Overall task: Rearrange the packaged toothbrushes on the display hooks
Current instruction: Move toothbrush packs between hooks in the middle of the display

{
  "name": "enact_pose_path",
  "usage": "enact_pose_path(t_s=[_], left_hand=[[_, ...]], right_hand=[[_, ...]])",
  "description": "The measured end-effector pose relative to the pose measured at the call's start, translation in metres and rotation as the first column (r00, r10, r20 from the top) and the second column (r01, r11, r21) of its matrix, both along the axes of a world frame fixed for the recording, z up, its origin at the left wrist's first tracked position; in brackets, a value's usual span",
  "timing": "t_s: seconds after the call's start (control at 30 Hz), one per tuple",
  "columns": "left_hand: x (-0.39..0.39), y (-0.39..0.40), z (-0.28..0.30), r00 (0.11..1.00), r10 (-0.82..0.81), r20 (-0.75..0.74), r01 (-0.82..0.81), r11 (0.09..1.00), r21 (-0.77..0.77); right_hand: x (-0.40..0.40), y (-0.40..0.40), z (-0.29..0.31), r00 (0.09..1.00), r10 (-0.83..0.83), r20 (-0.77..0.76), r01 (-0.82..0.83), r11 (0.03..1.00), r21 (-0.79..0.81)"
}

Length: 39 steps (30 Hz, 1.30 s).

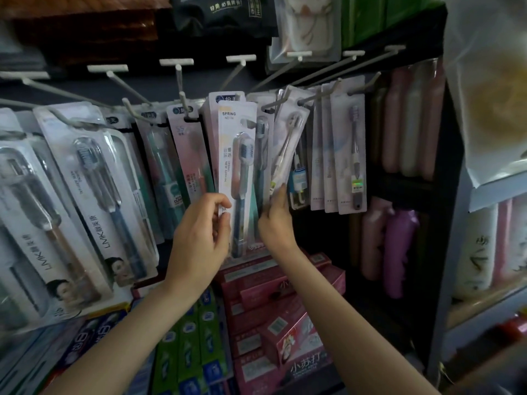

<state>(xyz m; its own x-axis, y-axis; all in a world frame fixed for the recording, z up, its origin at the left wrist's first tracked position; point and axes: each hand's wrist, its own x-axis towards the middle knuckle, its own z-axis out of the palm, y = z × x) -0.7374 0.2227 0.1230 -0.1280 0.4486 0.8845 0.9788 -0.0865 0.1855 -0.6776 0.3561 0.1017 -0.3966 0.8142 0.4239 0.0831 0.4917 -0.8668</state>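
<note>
Our left hand pinches the toothbrush pack; right hand fingers touch a tilted pack. Light, stiff, slippery, we judge: hold the lower edges.

Both bare forearms reach up and forward from the bottom of the view, wrists near each other. The left hand has its back to the camera, its fingers curled inward with thumb and fingertips pinching a flat edge. The right hand is raised just beside it, fingers extended upward and together, their tips pressed against a surface above
</note>
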Motion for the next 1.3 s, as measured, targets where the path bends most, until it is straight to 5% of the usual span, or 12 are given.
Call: enact_pose_path(t_s=[0.47, 0.97, 1.3], left_hand=[[-0.002, -0.005, 0.0, 1.0, -0.004, -0.01, 0.003, 1.0, -0.019], [-0.006, -0.009, 0.0, 1.0, 0.002, -0.008, -0.002, 0.999, -0.04], [-0.004, -0.011, -0.002, 1.0, -0.028, -0.01, 0.028, 0.999, -0.019]], right_hand=[[0.031, 0.017, 0.018, 0.985, -0.072, -0.157, 0.041, 0.98, -0.193], [0.039, 0.052, 0.062, 0.989, -0.104, -0.108, 0.09, 0.988, -0.124], [0.058, 0.027, 0.066, 0.977, -0.035, -0.21, 0.019, 0.997, -0.076]])
